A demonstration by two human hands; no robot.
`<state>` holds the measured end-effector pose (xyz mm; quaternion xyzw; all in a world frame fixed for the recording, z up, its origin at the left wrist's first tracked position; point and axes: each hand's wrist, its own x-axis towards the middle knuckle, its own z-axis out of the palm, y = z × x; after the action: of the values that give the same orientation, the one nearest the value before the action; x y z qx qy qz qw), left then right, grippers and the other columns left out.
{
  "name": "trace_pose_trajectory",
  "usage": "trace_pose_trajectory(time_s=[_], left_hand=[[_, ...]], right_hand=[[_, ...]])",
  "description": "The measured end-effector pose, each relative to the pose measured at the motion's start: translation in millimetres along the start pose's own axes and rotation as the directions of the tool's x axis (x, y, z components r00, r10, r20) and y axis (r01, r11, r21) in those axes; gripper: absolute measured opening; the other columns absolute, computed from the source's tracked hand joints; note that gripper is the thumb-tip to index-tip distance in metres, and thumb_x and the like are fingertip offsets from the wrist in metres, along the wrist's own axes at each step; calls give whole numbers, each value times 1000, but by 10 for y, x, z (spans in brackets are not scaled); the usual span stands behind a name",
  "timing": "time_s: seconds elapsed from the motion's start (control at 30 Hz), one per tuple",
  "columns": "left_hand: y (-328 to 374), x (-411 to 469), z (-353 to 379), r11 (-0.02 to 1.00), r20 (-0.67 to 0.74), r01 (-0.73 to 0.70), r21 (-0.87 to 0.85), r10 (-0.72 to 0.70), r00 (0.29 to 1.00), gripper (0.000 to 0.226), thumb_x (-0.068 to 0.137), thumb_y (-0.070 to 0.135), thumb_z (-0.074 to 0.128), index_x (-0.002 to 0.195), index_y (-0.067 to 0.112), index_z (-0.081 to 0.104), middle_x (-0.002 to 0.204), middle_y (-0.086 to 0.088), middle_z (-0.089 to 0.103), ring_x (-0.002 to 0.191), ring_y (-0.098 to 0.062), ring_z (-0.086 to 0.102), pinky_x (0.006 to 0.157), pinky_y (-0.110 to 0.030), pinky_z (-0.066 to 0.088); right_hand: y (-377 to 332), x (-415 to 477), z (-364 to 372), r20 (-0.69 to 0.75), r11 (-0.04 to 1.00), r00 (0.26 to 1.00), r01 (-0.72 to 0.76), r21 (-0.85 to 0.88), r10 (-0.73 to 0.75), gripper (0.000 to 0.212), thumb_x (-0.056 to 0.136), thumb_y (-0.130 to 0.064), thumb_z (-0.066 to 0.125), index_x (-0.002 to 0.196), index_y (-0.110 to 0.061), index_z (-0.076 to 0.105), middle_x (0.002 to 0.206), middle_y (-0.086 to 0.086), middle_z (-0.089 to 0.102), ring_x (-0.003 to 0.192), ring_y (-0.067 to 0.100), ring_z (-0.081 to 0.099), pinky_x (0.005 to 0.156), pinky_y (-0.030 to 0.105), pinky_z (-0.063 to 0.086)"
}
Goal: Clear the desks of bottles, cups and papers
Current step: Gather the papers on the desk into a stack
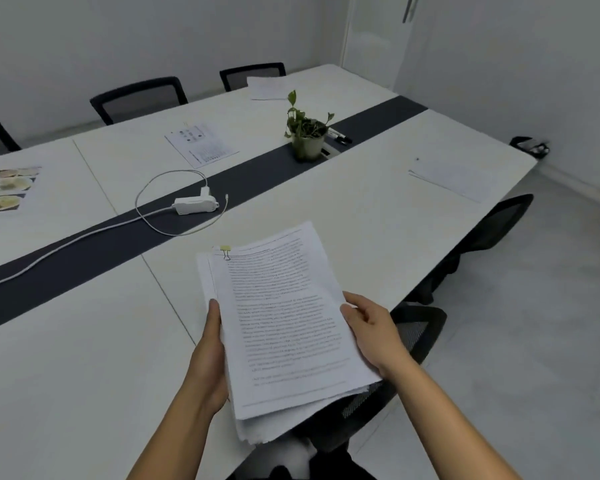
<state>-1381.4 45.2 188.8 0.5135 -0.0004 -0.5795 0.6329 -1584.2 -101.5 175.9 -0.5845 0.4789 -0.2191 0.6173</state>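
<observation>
Holding a thick stack of printed papers [284, 327] over the near edge of the white worktop [84, 375], I grip it from both sides: my left hand [210, 358] closes on its left edge, my right hand [373, 332] on its right. A yellow binder clip [225, 250] pins the top corner. More loose sheets [201, 144] lie across the worktop, beside a potted plant [305, 133] and a white power strip [196, 204].

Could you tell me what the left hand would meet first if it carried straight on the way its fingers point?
Probably the white power strip on the dark centre strip; the left hand points up-table, though depth is unclear.
</observation>
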Motion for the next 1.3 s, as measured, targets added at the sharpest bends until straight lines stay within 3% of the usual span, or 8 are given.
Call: trace_pose_trajectory(time_s=[0.1,0.27,0.47,0.57,0.73,0.93,1.07,1.3], left_hand=[[-100,35,95,998,100,58,-18,-55,993,64,92,66,46,139,23,57,135,-15,62,126,-39,57,113,-60,33],[-136,82,389,997,161,67,33,-71,984,41,86,13,64,126,5,66,124,-20,68,109,-38,67,100,-54,50],[-227,84,1228,998,390,2,61,-26,920,44,68,15,83,110,7,76,119,-20,70,102,-37,71,79,-45,60],[-412,174,1796,950,296,-105,293,14,955,33,89,9,61,122,10,68,119,-15,71,107,-36,69,86,-47,58],[-1126,392,2702,731,153,-337,593,309,939,42,95,14,63,134,24,54,122,6,69,110,-16,67,86,-31,53],[-1962,422,3750,696,235,-369,616,285,929,31,94,9,63,123,20,62,112,3,74,101,-17,71,88,-40,57],[-2354,487,4162,704,172,-305,641,256,951,28,97,16,61,123,26,63,113,5,74,105,-12,69,95,-40,54],[-2456,1065,4750,702,41,-310,641,372,927,31,94,12,65,121,27,65,109,8,73,106,-19,68,82,-33,55]], right_hand=[[85,-102,-117,-25,995,999,29,-95,-32,27,104,-18,50,123,-31,65,104,-10,76,99,3,70,89,20,55],[209,-202,-523,9,1000,1000,-20,-22,20,31,100,-29,59,130,-29,64,116,-6,73,112,12,67,101,30,52],[246,-312,-1214,331,814,938,-273,512,106,45,104,-39,44,142,-18,55,138,7,62,131,27,54,115,46,37],[269,-367,-1701,176,873,982,-144,466,68,39,104,-31,48,136,-12,60,133,12,65,126,31,59,108,47,46],[295,-463,-2594,-186,968,969,194,160,-163,20,103,-27,50,117,-35,62,104,-24,73,97,-4,67,76,9,50],[925,-399,-3771,-266,993,961,46,-113,-74,39,106,-29,41,141,-46,44,112,-24,64,100,-2,62,80,11,46],[1206,-502,-4409,-423,992,906,37,121,17,33,105,-20,46,132,-38,54,114,-30,63,106,-11,61,83,4,44],[1391,-68,-5506,-581,926,789,42,376,200,31,103,-19,52,130,-32,62,120,-17,71,111,5,66,98,31,48]])
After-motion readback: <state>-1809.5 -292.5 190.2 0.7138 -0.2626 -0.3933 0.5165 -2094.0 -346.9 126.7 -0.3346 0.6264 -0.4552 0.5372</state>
